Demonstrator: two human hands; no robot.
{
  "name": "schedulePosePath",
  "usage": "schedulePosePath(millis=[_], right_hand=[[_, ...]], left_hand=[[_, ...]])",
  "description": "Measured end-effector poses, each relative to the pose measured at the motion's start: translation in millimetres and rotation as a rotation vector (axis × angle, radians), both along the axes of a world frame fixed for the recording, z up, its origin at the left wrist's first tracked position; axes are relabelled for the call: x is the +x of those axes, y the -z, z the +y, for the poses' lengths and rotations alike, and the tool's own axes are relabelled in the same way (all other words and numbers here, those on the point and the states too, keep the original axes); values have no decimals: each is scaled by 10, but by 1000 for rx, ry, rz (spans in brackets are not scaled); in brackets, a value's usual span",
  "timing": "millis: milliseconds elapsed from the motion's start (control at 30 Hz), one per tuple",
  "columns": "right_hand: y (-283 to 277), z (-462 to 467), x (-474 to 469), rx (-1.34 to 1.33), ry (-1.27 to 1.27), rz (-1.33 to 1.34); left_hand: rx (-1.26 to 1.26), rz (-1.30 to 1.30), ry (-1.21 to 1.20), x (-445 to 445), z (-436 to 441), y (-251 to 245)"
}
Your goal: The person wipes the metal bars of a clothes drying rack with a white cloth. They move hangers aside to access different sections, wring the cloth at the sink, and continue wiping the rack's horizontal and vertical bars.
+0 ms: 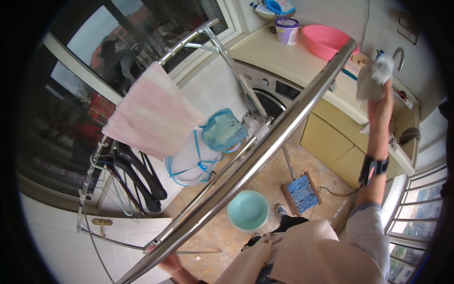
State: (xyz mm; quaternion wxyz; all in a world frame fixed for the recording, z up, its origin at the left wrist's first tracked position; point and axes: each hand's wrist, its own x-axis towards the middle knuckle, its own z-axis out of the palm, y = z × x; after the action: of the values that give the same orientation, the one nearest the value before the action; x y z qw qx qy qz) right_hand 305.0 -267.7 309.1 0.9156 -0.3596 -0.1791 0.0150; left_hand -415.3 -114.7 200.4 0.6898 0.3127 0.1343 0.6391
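My right hand [381, 99] is raised at the right, its fingers closed on a crumpled white cloth [370, 83] in front of the sink's tap. My left hand [169, 261] is low at the left, at the lower end of a thick steel pole [241, 174] of the drying rack; the pole partly hides it, so its grip is unclear. The pole crosses the view diagonally. A pale pink and white towel [152, 113] hangs over the rack's far rail. Several hangers [136, 177] hang at the rack's left end.
On the floor stand a turquoise basin [247, 210] and a small stool with blue webbing [302, 193]. A pink basin [324, 41] and a tub with a purple lid [286, 32] rest on the counter [262, 46]. Below it is a washing machine [266, 97]. Wrapped bundles [223, 131] lie by the wall.
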Motion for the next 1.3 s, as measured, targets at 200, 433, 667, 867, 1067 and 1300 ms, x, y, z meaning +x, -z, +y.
schedulePosePath(millis=[200,433,667,867,1067,1300], right_hand=[[960,-155,-1012,-38,-499,459],[1161,46,-1845,-123,-952,561],[1637,278,-1932,-768,-701,181],[1937,535,-2188,-1253,-441,-473],[1995,889,-2482,-830,-874,-922],[2049,970,-2724,-789,-1257,-145]], left_hand=[[44,1136,326,1752,130,476],[925,1180,361,3441,-13,127],[440,1195,86,3153,209,916],[-347,217,622,2720,351,915],[-372,-76,832,2469,362,624],[-262,494,449,1998,408,1101]])
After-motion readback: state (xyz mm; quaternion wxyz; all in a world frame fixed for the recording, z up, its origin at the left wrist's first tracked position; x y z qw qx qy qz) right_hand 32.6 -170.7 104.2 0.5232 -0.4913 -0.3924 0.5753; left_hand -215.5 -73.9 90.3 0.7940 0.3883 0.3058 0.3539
